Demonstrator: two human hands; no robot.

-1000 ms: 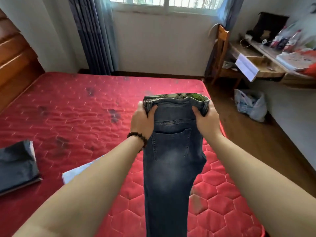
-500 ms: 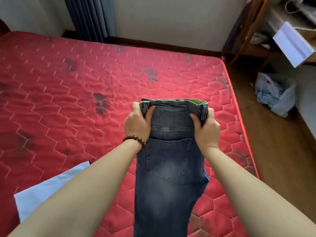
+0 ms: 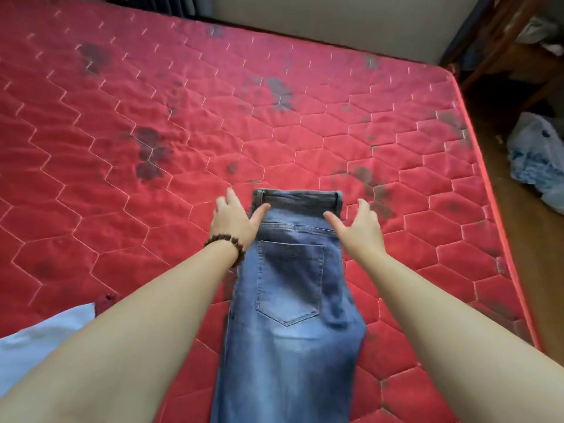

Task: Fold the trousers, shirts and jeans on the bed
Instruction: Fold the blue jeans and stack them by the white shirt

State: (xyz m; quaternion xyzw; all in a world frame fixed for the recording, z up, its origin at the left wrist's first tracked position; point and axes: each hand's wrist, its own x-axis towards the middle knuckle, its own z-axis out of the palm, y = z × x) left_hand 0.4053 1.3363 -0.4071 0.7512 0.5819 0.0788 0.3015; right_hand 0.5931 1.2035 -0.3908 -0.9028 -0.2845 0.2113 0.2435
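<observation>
A pair of blue jeans (image 3: 290, 300), folded in half lengthwise with a back pocket facing up, lies flat on the red quilted mattress (image 3: 152, 132). Its waistband points away from me and the legs run off the bottom of the frame. My left hand (image 3: 235, 219), with a bead bracelet on the wrist, is spread at the left end of the waistband, its thumb resting on the denim. At the right end my right hand (image 3: 358, 225) is spread the same way, fingers straight, thumb over the denim. Neither hand grips the cloth.
A pale blue garment (image 3: 39, 346) lies at the bed's near left edge. The mattress's right edge (image 3: 500, 245) drops to a wooden floor with a plastic bag (image 3: 537, 154) on it. A wooden chair (image 3: 503, 41) stands past the far right corner.
I lowered the jeans from the air onto the mattress and both hands let go of the waistband, their fingers now spread. My view has tilted further down toward the bed.
</observation>
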